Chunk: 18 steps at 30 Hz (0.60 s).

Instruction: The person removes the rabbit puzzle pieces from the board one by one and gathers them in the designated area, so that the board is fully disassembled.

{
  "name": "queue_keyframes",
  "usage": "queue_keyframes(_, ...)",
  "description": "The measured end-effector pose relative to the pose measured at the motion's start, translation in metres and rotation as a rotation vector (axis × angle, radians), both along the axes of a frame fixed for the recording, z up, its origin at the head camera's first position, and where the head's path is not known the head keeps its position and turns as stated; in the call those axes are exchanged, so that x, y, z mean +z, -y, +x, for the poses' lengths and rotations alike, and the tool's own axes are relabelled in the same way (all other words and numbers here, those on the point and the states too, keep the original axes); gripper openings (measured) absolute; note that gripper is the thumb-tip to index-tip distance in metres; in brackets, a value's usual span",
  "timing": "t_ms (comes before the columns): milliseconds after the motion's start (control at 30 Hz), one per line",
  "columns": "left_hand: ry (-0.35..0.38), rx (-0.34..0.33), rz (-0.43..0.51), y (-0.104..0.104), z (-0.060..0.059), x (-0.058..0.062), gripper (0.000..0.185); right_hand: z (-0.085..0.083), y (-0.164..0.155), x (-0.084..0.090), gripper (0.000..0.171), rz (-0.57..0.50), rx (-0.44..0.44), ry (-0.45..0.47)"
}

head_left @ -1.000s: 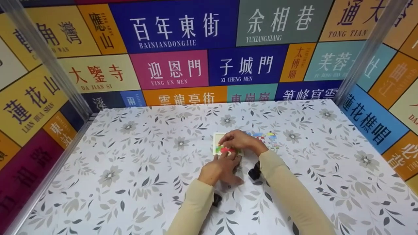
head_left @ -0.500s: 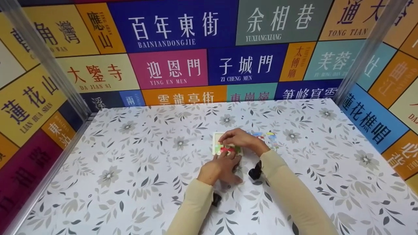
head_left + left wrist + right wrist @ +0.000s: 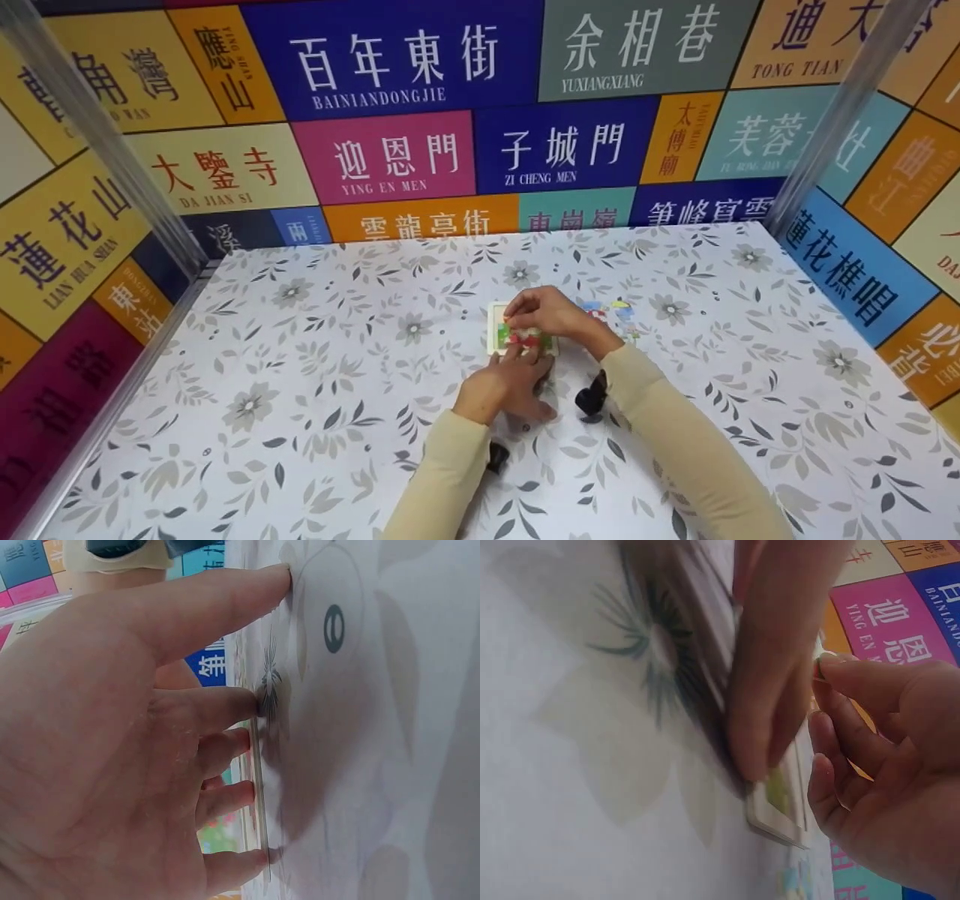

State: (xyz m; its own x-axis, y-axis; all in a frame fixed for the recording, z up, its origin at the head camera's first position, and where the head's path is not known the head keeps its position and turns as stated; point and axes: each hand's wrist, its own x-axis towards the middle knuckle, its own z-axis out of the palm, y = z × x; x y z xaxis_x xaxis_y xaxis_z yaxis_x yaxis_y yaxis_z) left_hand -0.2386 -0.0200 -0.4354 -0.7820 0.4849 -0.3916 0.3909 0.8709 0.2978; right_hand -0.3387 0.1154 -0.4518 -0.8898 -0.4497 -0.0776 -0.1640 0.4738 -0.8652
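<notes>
Floral-printed tabletop [image 3: 315, 390] seen from the head view, with a small puzzle tray [image 3: 495, 330] lying flat near its middle; left hand [image 3: 504, 386] resting just below the tray, straight fingers pressed against its near edge; right hand [image 3: 546, 312] over the tray from the right, fingers curled and pinching a small puzzle piece [image 3: 514, 325] above the coloured picture; loose puzzle pieces [image 3: 616, 313] lying just beyond the right wrist; panelled walls with Chinese lettering [image 3: 397, 71] around the work area. From the left wrist view: left hand [image 3: 112, 757] spread open, fingertips [image 3: 251, 701] touching the thin edge of the tray [image 3: 259, 787], thumb down on the tabletop [image 3: 390, 727]. From the right wrist view: right hand [image 3: 885, 787] curled, fingers pinched on a small piece barely visible at their tips, a left finger [image 3: 776, 667] pressing on the tray [image 3: 776, 814] at its corner.
</notes>
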Motion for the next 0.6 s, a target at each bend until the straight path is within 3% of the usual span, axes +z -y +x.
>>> queue_keyframes(233,0.007,0.013,-0.006,-0.001,0.0,0.001,0.086,0.007,-0.029,0.017,0.019,0.018,-0.045,-0.019)
queue_keyframes(600,0.012,0.018,-0.004,-0.002,-0.001,0.001,0.087,0.023,-0.086,0.016,0.021,0.057,-0.123,-0.034)
